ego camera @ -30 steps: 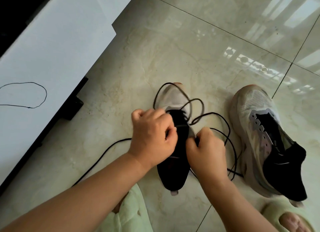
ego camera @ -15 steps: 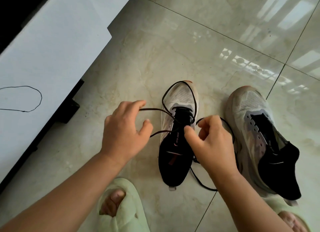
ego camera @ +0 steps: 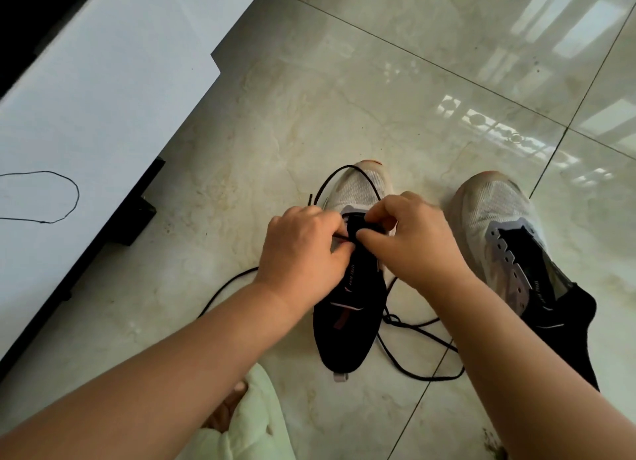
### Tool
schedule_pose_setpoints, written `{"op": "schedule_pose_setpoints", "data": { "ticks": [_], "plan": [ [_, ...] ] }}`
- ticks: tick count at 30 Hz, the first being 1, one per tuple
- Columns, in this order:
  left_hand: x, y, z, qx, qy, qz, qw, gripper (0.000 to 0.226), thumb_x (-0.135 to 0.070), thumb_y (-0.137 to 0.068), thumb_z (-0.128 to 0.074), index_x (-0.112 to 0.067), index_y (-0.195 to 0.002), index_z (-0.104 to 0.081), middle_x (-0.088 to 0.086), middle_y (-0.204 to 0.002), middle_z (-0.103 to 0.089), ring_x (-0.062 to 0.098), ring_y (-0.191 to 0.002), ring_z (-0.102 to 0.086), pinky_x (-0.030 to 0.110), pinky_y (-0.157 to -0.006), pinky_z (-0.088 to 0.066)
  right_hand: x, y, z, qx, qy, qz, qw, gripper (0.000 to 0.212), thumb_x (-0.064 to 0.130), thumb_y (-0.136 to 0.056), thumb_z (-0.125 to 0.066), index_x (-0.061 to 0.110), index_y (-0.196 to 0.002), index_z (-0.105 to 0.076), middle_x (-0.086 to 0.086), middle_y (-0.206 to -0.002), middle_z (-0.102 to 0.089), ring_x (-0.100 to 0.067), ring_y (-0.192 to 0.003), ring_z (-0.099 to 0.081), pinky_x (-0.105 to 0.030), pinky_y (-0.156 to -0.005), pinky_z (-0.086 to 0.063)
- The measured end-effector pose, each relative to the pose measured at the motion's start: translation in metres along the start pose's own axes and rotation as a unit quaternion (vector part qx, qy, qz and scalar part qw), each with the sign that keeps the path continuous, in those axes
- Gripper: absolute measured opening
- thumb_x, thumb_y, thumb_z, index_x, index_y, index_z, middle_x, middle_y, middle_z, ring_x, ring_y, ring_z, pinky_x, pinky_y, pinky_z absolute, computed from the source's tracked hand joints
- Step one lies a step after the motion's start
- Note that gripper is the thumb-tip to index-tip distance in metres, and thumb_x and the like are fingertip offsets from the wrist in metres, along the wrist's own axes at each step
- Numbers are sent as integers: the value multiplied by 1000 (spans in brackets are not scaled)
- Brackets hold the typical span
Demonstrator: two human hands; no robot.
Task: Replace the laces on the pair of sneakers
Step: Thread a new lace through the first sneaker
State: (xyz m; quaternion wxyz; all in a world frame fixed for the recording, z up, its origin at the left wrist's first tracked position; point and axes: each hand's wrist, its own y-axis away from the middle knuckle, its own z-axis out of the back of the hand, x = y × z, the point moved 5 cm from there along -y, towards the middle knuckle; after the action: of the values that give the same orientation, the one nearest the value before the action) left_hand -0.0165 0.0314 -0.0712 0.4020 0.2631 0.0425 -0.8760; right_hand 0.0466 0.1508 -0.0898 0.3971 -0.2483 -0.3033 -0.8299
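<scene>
Both hands are working at the lacing area of the left sneaker [ego camera: 351, 308], which is sitting on the tile floor [ego camera: 378, 91] w/ toe pointing away. Left hand [ego camera: 303, 249] is curling its fingers and pinching the black lace [ego camera: 347, 171] at the eyelets; right hand [ego camera: 413, 239] is doing the same from the other side, fingers bent and pressed together on the lace, thumb meeting the left hand's. Lace is looping over the toe and trailing on the floor both sides of the shoe. Right sneaker [ego camera: 509, 246] is lying just beside, unlaced, tongue open. A 2nd thin black lace [ego camera: 74, 191] is lying on the white tabletop [ego camera: 103, 98] at left. A green slipper [ego camera: 254, 421] is showing at bottom.
</scene>
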Motion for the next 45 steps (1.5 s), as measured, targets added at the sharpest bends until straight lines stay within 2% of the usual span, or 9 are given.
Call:
{"op": "schedule_pose_setpoints", "data": {
  "ticks": [6, 11, 16, 21, 26, 35, 37, 41, 45],
  "plan": [
    [6, 16, -18, 35, 153, 104, 982, 21, -29, -76, -71, -15, -83, -57, -6, -81, -63, 15, -78, -62, 35, -72, -51, 13, 2, -4, -12, 86, 70, 994, 16, 11, -75, -62, 14, -90, -63, 0, -93, -51, -23, -82, -51, -31, -64, -40],
    [9, 19, -19, 15, 199, 98, 975, 16, -21, -78, -72, -12, -78, -59, -9, -67, -59, 5, -56, -57, 22, -60, -48, 17, 2, -10, -9, 107, 107, 988, 6, 10, -79, -60, 8, -82, -65, -3, -90, -53, -25, -83, -52, -34, -66, -40],
    [15, 17, -15, -34, 170, 112, 978, 17, -21, -84, -66, -14, -77, -53, -6, -61, -57, 13, -55, -57, 29, -57, -46, 4, 21, -2, -36, -153, 37, 987, 11, 6, -81, -63, 14, -73, -62, 7, -65, -57, -6, -52, -47, -20, -50, -38],
    [13, 14, -16, -34, 146, 97, 984, 20, -24, -88, -61, -15, -78, -46, 3, -65, -60, 21, -60, -60, 37, -57, -48, -9, 42, -5, 17, -484, -100, 869, 11, 3, -78, -59, 10, -70, -54, 1, -54, -53, -2, -42, -40, -13, -42, -33],
    [13, 16, -18, -44, 146, 96, 984, 21, -24, -88, -61, -16, -78, -45, -1, -62, -55, 18, -56, -56, 31, -54, -44, -8, 29, -4, 52, -172, -54, 982, 6, 25, -81, -68, 27, -77, -64, 15, -40, -46, -2, -38, -41, -9, -40, -31],
    [16, 16, -19, -58, 151, 101, 982, 24, -26, -87, -63, -16, -76, -44, -9, -59, -48, 13, -53, -50, 24, -52, -37, -12, 31, 13, -11, -16, -10, 1000, 16, 30, -78, -70, 26, -69, -58, 11, -47, -48, -6, -45, -45, -24, -50, -39],
    [16, 16, -19, -58, 145, 98, 983, 23, -25, -87, -63, -16, -77, -44, -11, -60, -47, 14, -53, -49, 22, -52, -33, -8, 31, 11, 7, -12, 7, 1000, 10, 27, -80, -69, 26, -71, -64, 12, -43, -48, -7, -44, -45, -17, -49, -36],
    [17, 17, -19, -62, 138, 100, 983, 24, -24, -88, -62, -15, -78, -43, -12, -60, -45, 12, -53, -48, 22, -52, -32, -10, 26, 14, 84, -141, -19, 986, 10, 17, -78, -70, 22, -70, -71, 9, -56, -60, -3, -54, -52, -12, -57, -41],
    [21, 17, -17, -73, 144, 108, 981, 26, -22, -88, -62, -15, -75, -41, -13, -55, -41, 3, -45, -40, 14, -47, -32, -15, 30, 24, 142, -408, -39, 901, 17, 12, -70, -55, 19, -56, -62, 2, -67, -58, -21, -73, -46, -28, -70, -34]
  ]
}}
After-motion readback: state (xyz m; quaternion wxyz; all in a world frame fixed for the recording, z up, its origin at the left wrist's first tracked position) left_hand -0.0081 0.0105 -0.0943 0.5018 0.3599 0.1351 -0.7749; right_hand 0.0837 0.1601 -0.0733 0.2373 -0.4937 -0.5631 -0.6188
